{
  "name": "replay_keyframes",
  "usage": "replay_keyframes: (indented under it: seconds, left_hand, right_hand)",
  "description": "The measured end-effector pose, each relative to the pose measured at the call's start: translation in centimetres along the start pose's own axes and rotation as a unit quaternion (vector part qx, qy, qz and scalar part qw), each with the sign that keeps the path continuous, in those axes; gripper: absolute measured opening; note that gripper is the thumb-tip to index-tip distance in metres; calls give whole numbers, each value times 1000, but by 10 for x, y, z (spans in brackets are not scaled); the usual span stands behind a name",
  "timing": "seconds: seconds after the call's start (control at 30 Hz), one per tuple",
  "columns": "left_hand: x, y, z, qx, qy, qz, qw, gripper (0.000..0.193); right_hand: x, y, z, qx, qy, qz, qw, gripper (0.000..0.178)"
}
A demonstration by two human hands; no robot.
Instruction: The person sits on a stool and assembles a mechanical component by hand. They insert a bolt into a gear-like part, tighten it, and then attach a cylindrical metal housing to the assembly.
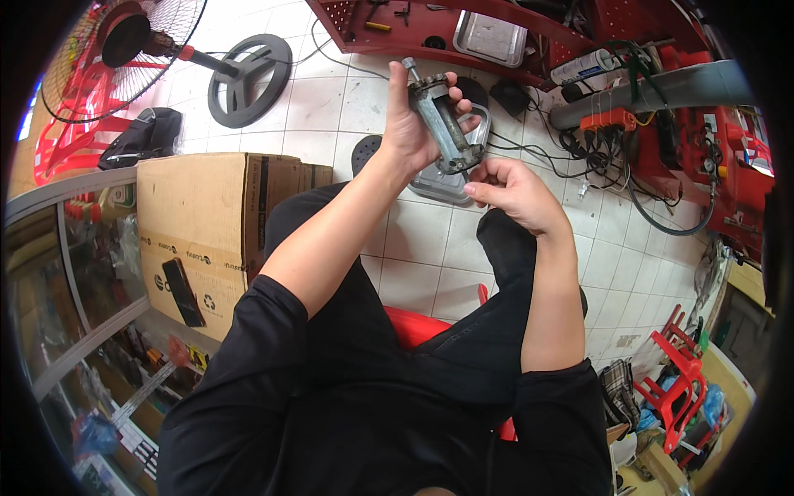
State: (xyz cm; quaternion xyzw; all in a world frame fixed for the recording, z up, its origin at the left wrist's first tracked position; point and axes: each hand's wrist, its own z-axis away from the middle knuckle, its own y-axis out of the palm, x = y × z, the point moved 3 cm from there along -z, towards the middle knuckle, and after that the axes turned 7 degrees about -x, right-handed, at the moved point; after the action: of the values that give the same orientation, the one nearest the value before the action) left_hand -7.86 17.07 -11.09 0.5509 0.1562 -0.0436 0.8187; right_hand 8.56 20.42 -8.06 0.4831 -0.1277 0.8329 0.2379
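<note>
My left hand point(411, 124) is raised over my knees and grips a grey metal bicycle pedal point(444, 124), its threaded axle pointing up and away. My right hand point(514, 192) sits just below the pedal's lower end, fingertips pinched together at it; whether a small part is between them is too small to tell. Under the hands a metal tray point(438, 186) lies on the white tiled floor.
A cardboard box point(198, 231) with a black phone point(183, 291) on it stands to my left beside a glass display case point(74, 281). A floor fan point(157, 41) is behind it. Red workbench point(529, 33), cables point(579, 140) and red machinery point(728, 157) fill the right. I sit on a red stool point(418, 326).
</note>
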Motion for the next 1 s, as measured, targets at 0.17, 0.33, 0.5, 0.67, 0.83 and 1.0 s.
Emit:
replay_keyframes:
  seconds: [0.17, 0.33, 0.5, 0.67, 0.83, 1.0]
  left_hand:
    - [-2, 2, 0, 9, -11, 7, 1000, 83]
    - [-2, 1, -1, 6, -12, -10, 1000, 81]
    - [-1, 1, 0, -1, -15, -13, 1000, 80]
    - [-3, 1, 0, 6, -16, -6, 1000, 80]
    - [-2, 1, 0, 12, -20, -10, 1000, 79]
    - [-2, 2, -1, 26, -21, -14, 999, 79]
  right_hand:
    - [-1, 1, -1, -7, -7, 20, 1000, 24]
    - [-9, -1, -5, 16, 18, 14, 1000, 27]
    - [-11, -2, -6, 3, 16, 43, 999, 25]
    - [-2, 3, -4, 22, 32, -10, 999, 21]
    - [-6, 5, -6, 52, 42, -27, 997, 16]
    - [-8, 6, -7, 29, 26, -30, 999, 16]
